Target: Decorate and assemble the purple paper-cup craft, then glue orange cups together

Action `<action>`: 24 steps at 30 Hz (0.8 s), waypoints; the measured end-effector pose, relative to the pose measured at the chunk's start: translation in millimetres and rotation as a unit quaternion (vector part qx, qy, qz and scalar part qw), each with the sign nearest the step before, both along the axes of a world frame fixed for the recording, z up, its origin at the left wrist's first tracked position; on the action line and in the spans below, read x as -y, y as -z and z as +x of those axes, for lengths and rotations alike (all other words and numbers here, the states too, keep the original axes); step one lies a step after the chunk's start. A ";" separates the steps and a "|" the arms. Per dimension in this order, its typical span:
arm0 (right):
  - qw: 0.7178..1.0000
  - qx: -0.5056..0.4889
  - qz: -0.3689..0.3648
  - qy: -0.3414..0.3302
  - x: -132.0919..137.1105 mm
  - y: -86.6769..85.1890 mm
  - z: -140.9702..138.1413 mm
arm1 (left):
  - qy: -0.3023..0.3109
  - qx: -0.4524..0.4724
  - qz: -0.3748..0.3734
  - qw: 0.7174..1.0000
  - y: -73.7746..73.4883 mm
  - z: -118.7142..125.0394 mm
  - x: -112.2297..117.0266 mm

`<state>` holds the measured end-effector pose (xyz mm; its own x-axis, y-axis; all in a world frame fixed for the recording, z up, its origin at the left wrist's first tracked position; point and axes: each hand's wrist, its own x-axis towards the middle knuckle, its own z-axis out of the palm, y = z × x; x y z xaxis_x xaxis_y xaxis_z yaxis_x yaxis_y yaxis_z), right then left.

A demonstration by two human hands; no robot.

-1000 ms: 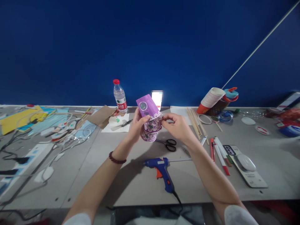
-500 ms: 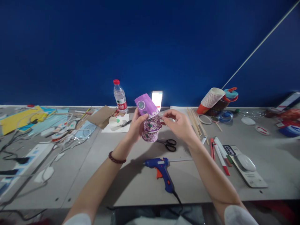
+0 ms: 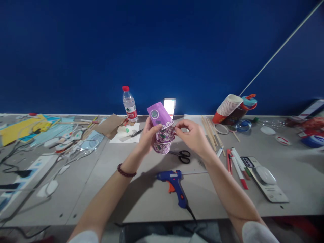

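Note:
My left hand (image 3: 147, 135) is wrapped round a purple decorated paper cup stack (image 3: 164, 135), held tilted above the table. Its top cup is plain purple with a dark round spot ringed in white; the lower cups carry a white-and-purple scale pattern with green patches. At the stack's right side, my right hand (image 3: 188, 132) pinches with thumb and forefinger close to the joint between cups. Whatever sits in that pinch is too small to make out. Below lie black-handled scissors (image 3: 184, 156) and a blue glue gun (image 3: 174, 184) with an orange trigger.
A water bottle (image 3: 129, 106) stands at the back by the blue wall, near a lit phone screen (image 3: 169, 107). To the right are stacked paper cups (image 3: 227, 108), wooden sticks (image 3: 212, 133), markers (image 3: 239, 165) and a white mouse (image 3: 265, 175). A power strip (image 3: 30, 179) and cables lie left.
The cup stack has shifted very slightly to the right and turned a little. My right fingers stay pinched at its side, with the hand a touch lower.

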<state>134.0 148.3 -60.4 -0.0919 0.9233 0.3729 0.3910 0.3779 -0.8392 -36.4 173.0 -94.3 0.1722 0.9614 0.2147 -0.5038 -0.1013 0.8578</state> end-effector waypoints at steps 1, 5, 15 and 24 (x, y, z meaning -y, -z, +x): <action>1.000 0.002 0.006 0.001 0.9 -0.3 -0.8 | 0.001 -0.001 -0.001 1.000 -0.3 0.1 0.2; 0.999 0.009 0.041 0.009 2.3 0.3 -3.6 | -0.003 -0.001 -0.006 1.000 -1.2 0.8 0.2; 0.998 0.020 0.060 0.019 1.0 4.4 -6.1 | -0.014 -0.007 -0.010 1.000 -2.4 1.6 0.7; 0.998 0.022 0.047 0.024 -1.2 6.7 -4.6 | -0.011 -0.011 -0.033 0.999 -6.5 2.5 4.0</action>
<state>129.4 149.5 -67.1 -0.0667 0.8877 0.4556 0.4454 0.4351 -0.7825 -33.9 168.9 -87.8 0.1552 0.9767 0.1480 -0.4835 -0.0555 0.8736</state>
